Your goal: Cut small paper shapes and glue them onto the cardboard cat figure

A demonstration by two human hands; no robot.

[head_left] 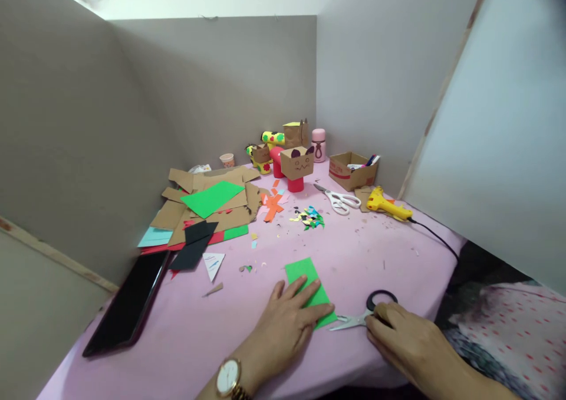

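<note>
- I am pressing a small green paper rectangle flat on the pink surface, near its front edge; its long axis is running from far-left to near-right, toward my right side.
- My left hand is lying on the near half of the paper, fingers spread and flat, gripping nothing, only weighing the sheet down.
- My right hand is resting on the black handle of a pair of scissors; I cannot tell whether the grip is closing round the loops or just lying on them.
- The scissor blades are pointing left, with their tip just beside the near-right corner of the green paper, so the right hand is the nearer one to the tool and the left is the nearer one to the sheet.
- Farther back, confetti scraps and an orange cut-out are lying mid-surface.
- White-handled scissors and a yellow glue gun are lying to the right rear, beside a small cardboard box.
- A cardboard cat-face figure is standing at the back; cardboard sheets with a green sheet on top are piling up at the left, a black tablet nearer me.
</note>
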